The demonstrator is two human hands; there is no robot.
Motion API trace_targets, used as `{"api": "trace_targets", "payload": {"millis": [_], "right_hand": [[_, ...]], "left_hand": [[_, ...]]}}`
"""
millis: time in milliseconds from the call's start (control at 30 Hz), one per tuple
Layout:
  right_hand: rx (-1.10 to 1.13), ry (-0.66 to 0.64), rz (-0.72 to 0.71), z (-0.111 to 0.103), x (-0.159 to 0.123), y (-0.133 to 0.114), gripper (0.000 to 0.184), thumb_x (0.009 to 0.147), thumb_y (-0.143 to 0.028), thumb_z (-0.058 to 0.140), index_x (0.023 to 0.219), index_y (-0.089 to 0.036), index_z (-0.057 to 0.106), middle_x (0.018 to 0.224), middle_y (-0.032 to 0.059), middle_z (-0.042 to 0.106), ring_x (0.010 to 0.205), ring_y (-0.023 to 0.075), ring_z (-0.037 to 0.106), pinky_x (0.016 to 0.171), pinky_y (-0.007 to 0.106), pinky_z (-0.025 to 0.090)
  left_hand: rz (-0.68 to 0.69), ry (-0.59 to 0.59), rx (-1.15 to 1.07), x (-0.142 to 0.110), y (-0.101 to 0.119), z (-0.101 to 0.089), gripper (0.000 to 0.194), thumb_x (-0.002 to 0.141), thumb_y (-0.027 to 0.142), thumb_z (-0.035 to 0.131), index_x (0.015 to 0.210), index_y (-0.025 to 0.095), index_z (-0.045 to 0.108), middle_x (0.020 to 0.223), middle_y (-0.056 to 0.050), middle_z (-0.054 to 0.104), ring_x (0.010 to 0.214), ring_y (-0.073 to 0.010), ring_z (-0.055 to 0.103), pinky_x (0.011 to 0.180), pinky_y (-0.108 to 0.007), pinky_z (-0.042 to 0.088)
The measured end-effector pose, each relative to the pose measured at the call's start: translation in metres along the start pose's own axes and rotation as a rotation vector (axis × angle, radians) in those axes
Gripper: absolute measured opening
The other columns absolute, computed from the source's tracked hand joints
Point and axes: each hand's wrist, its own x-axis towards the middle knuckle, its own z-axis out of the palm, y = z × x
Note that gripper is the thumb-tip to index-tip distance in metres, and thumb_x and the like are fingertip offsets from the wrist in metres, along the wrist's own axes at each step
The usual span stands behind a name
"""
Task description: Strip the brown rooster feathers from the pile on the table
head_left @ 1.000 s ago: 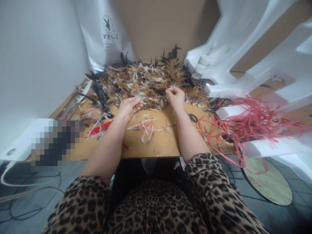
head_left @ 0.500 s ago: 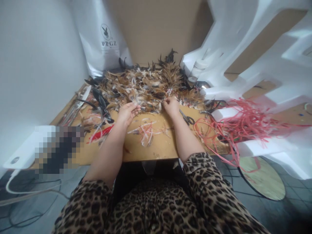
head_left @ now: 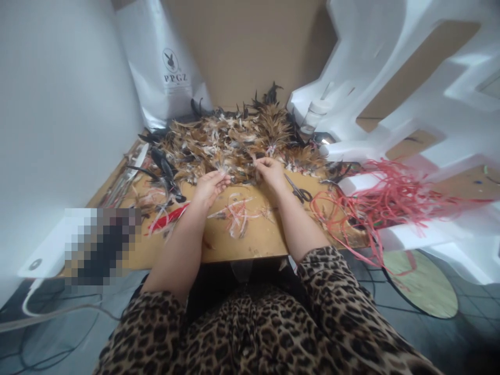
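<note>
A wide pile of brown feathers (head_left: 230,133) with whitish bases covers the back of the table. At its front edge, my left hand (head_left: 213,187) is closed in a pinch, with pale fluffy feather bases at its fingertips. My right hand (head_left: 270,173) also pinches at the pile's edge; a small brownish-pink feather (head_left: 253,156) sticks up from its thumb and finger. Beside the right wrist lie dark-handled scissors (head_left: 300,191). Scraps of pink and white ribbon (head_left: 239,216) are on the wooden table (head_left: 258,242) between my forearms.
Black feathers (head_left: 163,166) and a red strip (head_left: 167,216) lie on the left. Tangled pink ribbon (head_left: 406,198) hangs over white foam pieces (head_left: 414,234) at right. A clear bottle (head_left: 312,119) stands behind the scissors. A white printed bag (head_left: 174,88) leans at the back.
My right hand has shifted slightly left, toward the left hand, and a feather now shows upright at its fingertips. The left hand keeps its pinch by the pile. The camera view has tilted slightly.
</note>
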Motion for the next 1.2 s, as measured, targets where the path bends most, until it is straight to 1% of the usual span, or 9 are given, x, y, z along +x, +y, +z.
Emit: {"api": "trace_targets", "payload": {"millis": [133,267,400,533,767,833,933,1067,1200], "right_hand": [[0.29,-0.115,0.184,0.014,-0.01,-0.006,0.031,0.056,-0.043,0.071,0.069,-0.016,0.062,0.056,-0.0036,0.059,0.044,0.0049,0.043,0.047,0.019,0.034],[0.336,-0.217,0.252,0.024,-0.021,-0.011,0.032,0.053,-0.043,0.074,0.066,-0.016,0.062,0.058,-0.0035,0.061,0.047,0.0047,0.046,0.046,0.017,0.033],[0.304,-0.264,0.242,0.03,-0.029,-0.016,0.031,0.055,-0.043,0.073,0.067,-0.016,0.063,0.052,-0.005,0.056,0.049,0.0056,0.046,0.048,0.018,0.033],[0.293,-0.301,0.204,0.034,-0.033,-0.016,0.028,0.056,-0.041,0.073,0.066,-0.016,0.064,0.055,-0.004,0.058,0.052,0.0061,0.047,0.054,0.019,0.036],[0.241,-0.378,0.139,0.035,-0.034,-0.014,0.024,0.062,-0.04,0.071,0.067,-0.017,0.067,0.062,-0.0025,0.061,0.056,0.0068,0.049,0.059,0.021,0.039],[0.291,-0.397,0.16,0.034,-0.033,-0.014,0.024,0.062,-0.038,0.072,0.073,-0.017,0.068,0.065,-0.0024,0.063,0.056,0.0064,0.049,0.059,0.021,0.039],[0.435,-0.396,0.211,0.033,-0.031,-0.014,0.027,0.06,-0.035,0.075,0.08,-0.019,0.068,0.068,-0.0031,0.064,0.055,0.0054,0.05,0.059,0.02,0.04],[0.49,-0.39,0.248,0.033,-0.029,-0.013,0.026,0.056,-0.034,0.077,0.069,-0.017,0.062,0.06,-0.0045,0.06,0.051,0.0051,0.049,0.056,0.02,0.039],[0.434,-0.402,0.237,0.033,-0.029,-0.013,0.03,0.056,-0.038,0.077,0.063,-0.016,0.057,0.056,-0.0047,0.056,0.05,0.0055,0.047,0.055,0.02,0.038]], "left_hand": [[-0.021,-0.037,0.015,-0.001,-0.002,0.001,0.014,0.069,0.018,0.07,0.078,0.01,0.062,0.076,-0.006,0.07,0.062,-0.0087,0.065,0.052,-0.015,0.046],[-0.057,-0.072,0.021,-0.003,-0.004,0.004,0.015,0.069,0.017,0.07,0.08,0.01,0.062,0.082,-0.009,0.071,0.066,-0.0103,0.066,0.055,-0.016,0.047],[-0.052,-0.114,0.038,-0.003,-0.006,0.005,0.017,0.068,0.018,0.071,0.081,0.009,0.064,0.084,-0.01,0.071,0.067,-0.0104,0.066,0.059,-0.017,0.048],[-0.043,-0.152,0.054,-0.001,-0.01,0.004,0.017,0.069,0.018,0.071,0.081,0.008,0.066,0.082,-0.009,0.07,0.067,-0.01,0.066,0.06,-0.017,0.048],[-0.042,-0.131,-0.018,0.001,-0.009,0.005,0.006,0.069,0.01,0.068,0.074,0.007,0.066,0.069,-0.006,0.068,0.058,-0.0056,0.06,0.058,-0.015,0.046],[-0.064,-0.123,-0.055,0.001,-0.007,0.006,0.002,0.071,0.006,0.065,0.072,0.007,0.066,0.068,-0.006,0.067,0.056,-0.005,0.059,0.056,-0.014,0.046],[-0.117,-0.115,-0.094,-0.001,-0.003,0.007,0.006,0.073,0.003,0.061,0.07,0.007,0.065,0.066,-0.005,0.066,0.054,-0.004,0.058,0.053,-0.012,0.045],[-0.169,-0.162,-0.091,-0.003,-0.002,0.007,0.006,0.073,0.003,0.061,0.07,0.008,0.064,0.065,-0.004,0.065,0.053,-0.0035,0.058,0.05,-0.011,0.045],[-0.133,-0.162,-0.023,-0.003,-0.005,0.006,0.004,0.071,0.008,0.066,0.075,0.007,0.065,0.07,-0.006,0.068,0.056,-0.0058,0.061,0.049,-0.013,0.046]]}}
